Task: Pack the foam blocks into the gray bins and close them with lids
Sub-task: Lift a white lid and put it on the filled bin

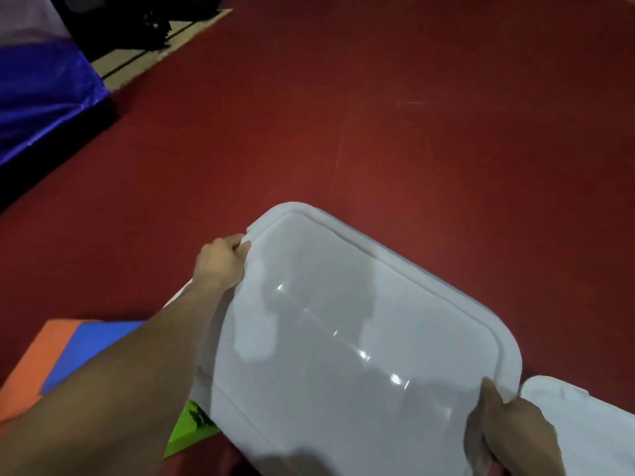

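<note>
While both hands grip the lid (pixel 347 338) over the red floor (pixel 378 115), left hand (pixel 221 261) on its far edge and right hand (pixel 512 431) on the near corner, it hides most below. Orange (pixel 31 365), blue (pixel 89 348) and green (pixel 192 427) blocks show beneath the left arm; a second lid (pixel 591 427) lies right.

Floor: dark red (pixel 429 108), smooth, slightly glossy, faint pale scuff streaks toward the right. Light dim; brightest patch of floor near mid-frame. Top left corner: glossy blue padded mat (pixel 41 97) with a dark lower edge, lying on the floor. Beside it, a pale beige strip (pixel 151 51) with dark lines. Behind that, black indistinct shapes (pixel 137 18), blurred.
</note>
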### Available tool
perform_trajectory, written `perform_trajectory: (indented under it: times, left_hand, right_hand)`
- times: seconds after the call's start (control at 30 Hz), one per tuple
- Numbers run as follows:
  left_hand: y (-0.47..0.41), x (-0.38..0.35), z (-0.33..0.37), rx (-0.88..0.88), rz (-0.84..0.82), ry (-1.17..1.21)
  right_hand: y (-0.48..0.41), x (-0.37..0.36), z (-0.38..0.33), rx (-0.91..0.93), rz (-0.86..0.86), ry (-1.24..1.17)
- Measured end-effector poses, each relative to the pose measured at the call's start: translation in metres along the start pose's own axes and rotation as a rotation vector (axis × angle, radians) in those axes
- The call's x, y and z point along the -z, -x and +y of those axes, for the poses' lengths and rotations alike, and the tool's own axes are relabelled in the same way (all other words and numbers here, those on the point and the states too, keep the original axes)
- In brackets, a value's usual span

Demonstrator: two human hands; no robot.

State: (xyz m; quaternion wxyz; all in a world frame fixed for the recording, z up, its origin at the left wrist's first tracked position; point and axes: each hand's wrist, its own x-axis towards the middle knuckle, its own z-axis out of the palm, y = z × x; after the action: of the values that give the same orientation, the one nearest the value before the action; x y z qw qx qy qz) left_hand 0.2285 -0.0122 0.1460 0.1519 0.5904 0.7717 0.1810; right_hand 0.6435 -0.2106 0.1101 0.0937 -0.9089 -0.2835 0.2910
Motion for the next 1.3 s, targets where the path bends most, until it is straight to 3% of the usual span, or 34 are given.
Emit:
perform_trajectory:
  times: [0.1, 0.3, 0.77, 0.93, 1.3]
  left_hand:
    - [-0.009, -0.031, 0.011, -0.016, -0.024, -0.053]
    - [-0.015, -0.047, 0.01, -0.077, 0.083, -0.167]
    - [-0.044, -0.033, -0.017, 0.085, -0.255, -0.316]
    - [-0.03, -0.03, -0.019, 0.104, -0.251, -0.338]
    - [0.052, -0.029, -0.057, 0.217, -0.238, -0.315]
  right_hand:
    - [-0.015, 0.011, 0.008, 0.0, 0.048, 0.037]
    - [-0.019, 0.002, 0.001, 0.087, 0.068, 0.014]
    - [0.0, -0.015, -0.005, 0.107, 0.002, 0.024]
    - [-0.003, -0.019, -0.006, 0.042, 0.002, -0.313]
    - [-0.038, 0.021, -0.03, 0.119, -0.032, -0.125]
